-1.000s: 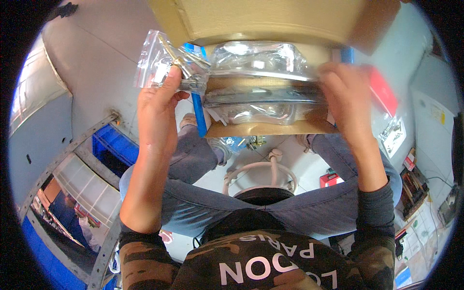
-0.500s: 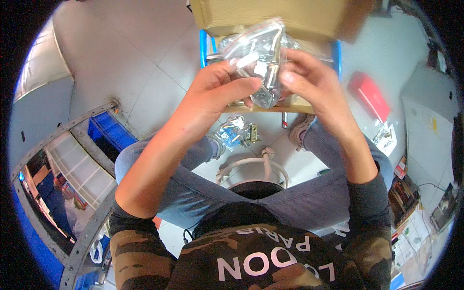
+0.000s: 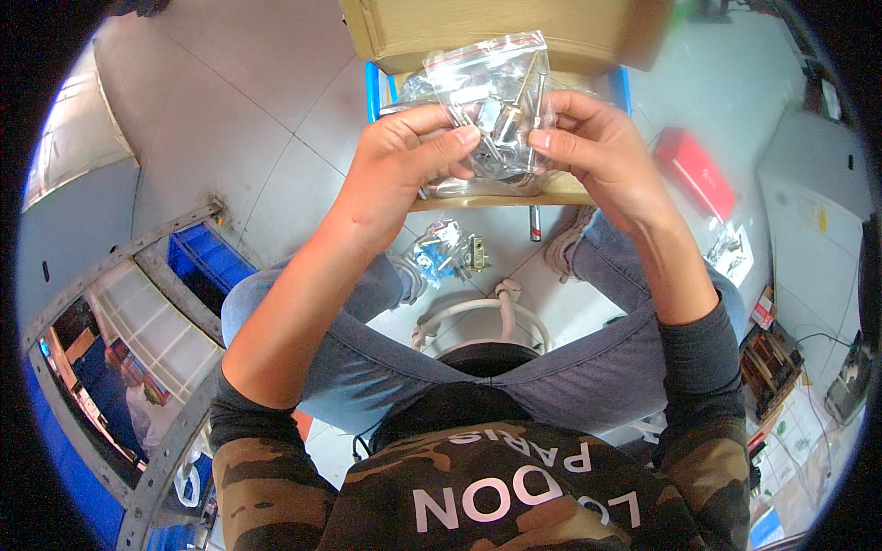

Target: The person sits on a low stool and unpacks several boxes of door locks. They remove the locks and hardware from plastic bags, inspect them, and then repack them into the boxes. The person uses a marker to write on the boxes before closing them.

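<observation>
Pinching a clear zip bag [image 3: 501, 87] from both sides: left hand [image 3: 413, 151] has its left side, right hand [image 3: 588, 147] its right side, thumbs on top. Hands apart, bag between them, both clamped on it. Zip strip with red line along the bag's far end, top end tilted a bit to the right. Inside: long thin metal pieces, plus a short cylinder with a brass tint; exact kinds can't be told through the plastic.

Bag is held above an open cardboard box [image 3: 571, 191], nearer its near edge than its raised flap [image 3: 505, 23], which stands at the far edge. Blue strips run down the box's left and right edges. Clear-wrapped items [image 3: 418, 87] show in the box toward the far left corner, mostly hidden by bag and hands.

Floor [image 3: 303, 101] off the box's near edge, between the feet: clear bag with blue and metal bits [image 3: 436, 250], small brass-coloured metal block [image 3: 477, 253] just right of it. Dark cylindrical item [image 3: 535, 225] by the near edge, right of middle. Stool base [image 3: 501, 317] closer to the person.

Off the box's right edge: red box [image 3: 694, 174], then a white sheet with small metal parts [image 3: 732, 253] near its lower corner. Far left: metal rack [image 3: 152, 266] with blue bin [image 3: 207, 262].
</observation>
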The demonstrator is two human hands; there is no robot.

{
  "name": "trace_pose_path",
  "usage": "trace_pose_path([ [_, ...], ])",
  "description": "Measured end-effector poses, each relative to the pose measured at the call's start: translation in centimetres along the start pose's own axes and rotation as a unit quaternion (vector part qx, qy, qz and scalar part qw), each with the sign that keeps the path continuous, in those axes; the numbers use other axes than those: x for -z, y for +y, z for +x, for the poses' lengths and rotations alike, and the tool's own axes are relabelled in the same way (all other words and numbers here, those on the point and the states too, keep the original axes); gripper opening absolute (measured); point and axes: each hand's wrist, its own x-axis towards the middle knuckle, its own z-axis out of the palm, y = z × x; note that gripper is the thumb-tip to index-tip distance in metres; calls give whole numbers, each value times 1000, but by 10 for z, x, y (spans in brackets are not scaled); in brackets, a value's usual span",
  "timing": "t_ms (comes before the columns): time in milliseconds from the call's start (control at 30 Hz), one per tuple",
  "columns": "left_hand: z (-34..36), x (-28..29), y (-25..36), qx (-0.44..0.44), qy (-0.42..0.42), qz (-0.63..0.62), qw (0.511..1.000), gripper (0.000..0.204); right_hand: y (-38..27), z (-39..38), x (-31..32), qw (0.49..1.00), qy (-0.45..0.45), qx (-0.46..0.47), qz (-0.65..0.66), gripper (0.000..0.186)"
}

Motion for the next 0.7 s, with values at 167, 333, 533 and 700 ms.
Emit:
trace_pose_path([
  [167, -1, 0, 0, -6, 0, -3, 1000, 22, 2, 3, 2, 1000, 0, -6, 9, 28],
  [333, -2, 2, 1, -6, 7, -8, 1000, 21, 2, 2, 2, 1000, -10, -3, 9, 29],
  [533, -3, 3, 2, -5, -11, -10, 1000, 24, 2, 2, 2, 1000, -5, 4, -7, 32],
  [700, -1, 6, 1, -4, -35, 1, 999, 27, -2, 1, 4, 999, -8, -24, 29, 29],
])
